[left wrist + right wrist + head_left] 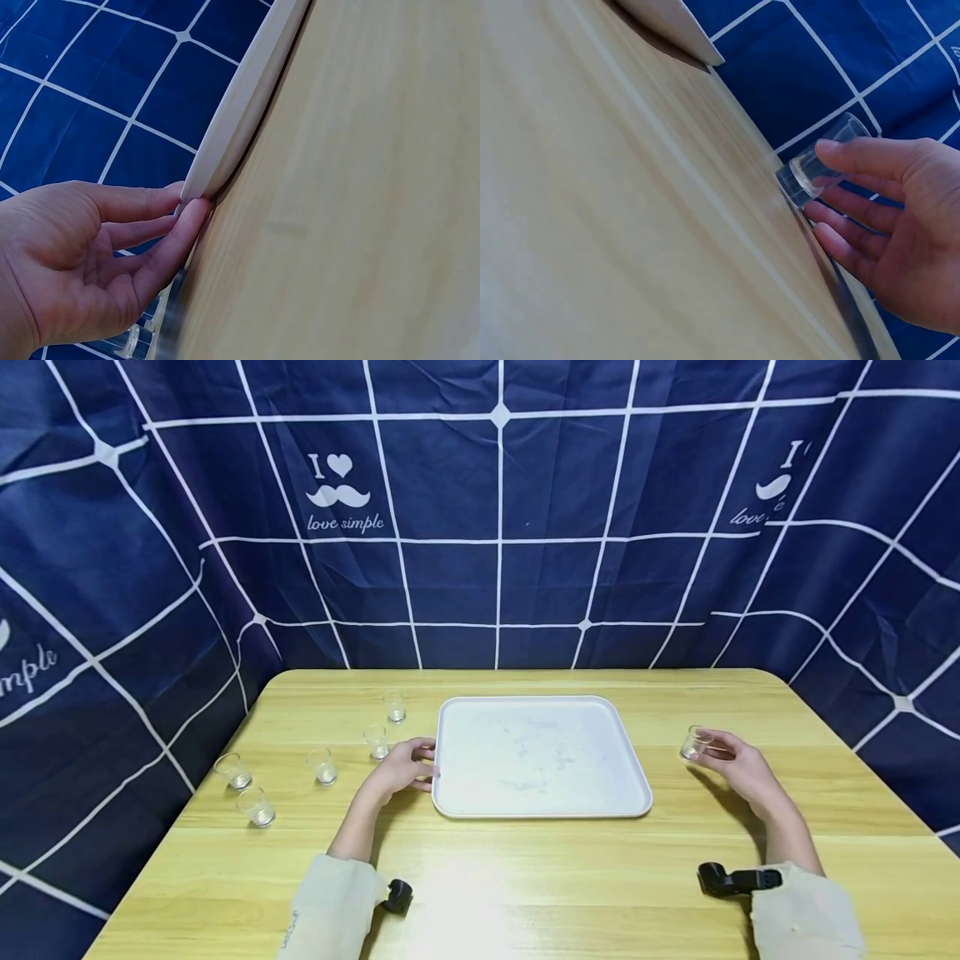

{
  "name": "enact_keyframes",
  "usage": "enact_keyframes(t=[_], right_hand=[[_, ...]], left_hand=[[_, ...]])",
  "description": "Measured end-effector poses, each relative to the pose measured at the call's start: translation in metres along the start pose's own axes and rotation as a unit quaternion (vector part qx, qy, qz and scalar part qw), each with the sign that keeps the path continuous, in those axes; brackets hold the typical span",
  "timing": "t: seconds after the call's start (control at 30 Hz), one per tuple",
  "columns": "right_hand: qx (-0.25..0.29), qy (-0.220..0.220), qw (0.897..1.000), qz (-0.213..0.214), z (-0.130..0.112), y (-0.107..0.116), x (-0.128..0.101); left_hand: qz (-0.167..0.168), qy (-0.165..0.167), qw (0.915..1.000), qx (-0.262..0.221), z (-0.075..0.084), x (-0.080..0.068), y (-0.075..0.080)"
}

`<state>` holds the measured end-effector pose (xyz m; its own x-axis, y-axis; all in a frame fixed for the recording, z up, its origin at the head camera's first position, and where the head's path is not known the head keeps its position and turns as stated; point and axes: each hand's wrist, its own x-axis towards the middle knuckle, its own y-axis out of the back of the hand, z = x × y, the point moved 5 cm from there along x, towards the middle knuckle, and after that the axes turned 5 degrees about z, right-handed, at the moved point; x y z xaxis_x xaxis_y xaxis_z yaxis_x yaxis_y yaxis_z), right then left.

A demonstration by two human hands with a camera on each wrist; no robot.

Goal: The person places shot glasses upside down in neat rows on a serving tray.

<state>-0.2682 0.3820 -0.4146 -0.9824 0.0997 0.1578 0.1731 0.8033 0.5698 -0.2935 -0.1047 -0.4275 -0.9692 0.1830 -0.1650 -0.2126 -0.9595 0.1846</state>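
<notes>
A white rectangular tray (542, 757) lies flat on the table. At its left edge my left hand (405, 767) pinches the rim, which shows closely in the left wrist view between thumb and fingertips (196, 210). Out to the right of the tray, my right hand (738, 764) holds a small clear shot glass (693, 743). In the right wrist view the thumb lies along one side of this glass (804, 176) and fingers are on the other, its thick base close to the tabletop.
Several more shot glasses stand left of the tray: one at the back (395, 707), one just beside my left hand (377, 742), others farther left (261, 812). The wooden table (600, 877) is bordered at the back and sides by a dark blue, white-lined cloth (450, 577).
</notes>
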Motion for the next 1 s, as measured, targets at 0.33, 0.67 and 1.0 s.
enact_keyframes(t=[0.33,0.67,1.0], right_hand=[[-0.038,0.007,0.999,0.026,0.0018,-0.0058,0.0021],[-0.102,-0.004,0.994,0.039,0.0002,-0.0097,0.0032],[-0.116,0.0,0.992,0.045,-0.0019,-0.008,0.0039]], left_hand=[[0.004,0.003,1.0,-0.001,-0.0015,0.001,-0.0006],[0.006,0.001,1.0,0.0,-0.0027,0.0018,-0.0001],[0.007,0.0,1.0,-0.002,-0.0022,0.0008,0.0001]])
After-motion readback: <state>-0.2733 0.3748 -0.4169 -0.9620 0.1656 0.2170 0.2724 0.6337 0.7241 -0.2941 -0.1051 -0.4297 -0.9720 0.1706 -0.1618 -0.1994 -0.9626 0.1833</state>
